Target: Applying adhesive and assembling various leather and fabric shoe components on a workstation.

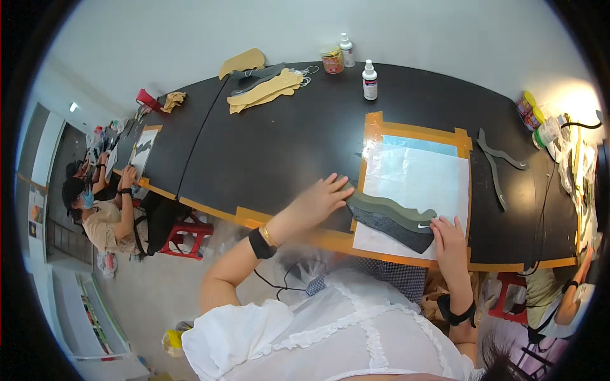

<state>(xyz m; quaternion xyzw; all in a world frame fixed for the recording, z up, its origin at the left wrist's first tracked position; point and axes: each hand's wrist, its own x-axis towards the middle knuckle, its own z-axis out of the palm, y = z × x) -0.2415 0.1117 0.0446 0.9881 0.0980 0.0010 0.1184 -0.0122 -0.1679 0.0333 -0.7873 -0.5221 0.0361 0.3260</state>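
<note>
A person in a white ruffled top leans over a long black worktable (273,152), both hands pressed on a layered shoe-upper piece (391,219) of dark grey and olive material. The piece lies across the lower left part of a translucent white sheet (422,181) that is taped to the table with orange-brown tape (416,130). The left hand (318,200) rests flat with fingers spread wide, its fingertips touching the piece's left end where it overhangs the sheet's edge. The right hand (448,238) lies palm down with fingers loosely together, pressing the piece's right end near a small white mark. Neither hand grips anything; both hold the piece down. Each wrist wears a black band.

Beyond the sheet, a white spray bottle (369,80) stands upright on the table, with a second bottle (346,51) and a small jar (332,59) at the far edge. Tan cut-out pieces (264,89) lie stacked to the left of them. Two dark curved strips (499,165) lie right of the sheet, well apart from the hands. At the table's far left end, other people (95,203) sit at work beside a red stool (184,235)
</note>
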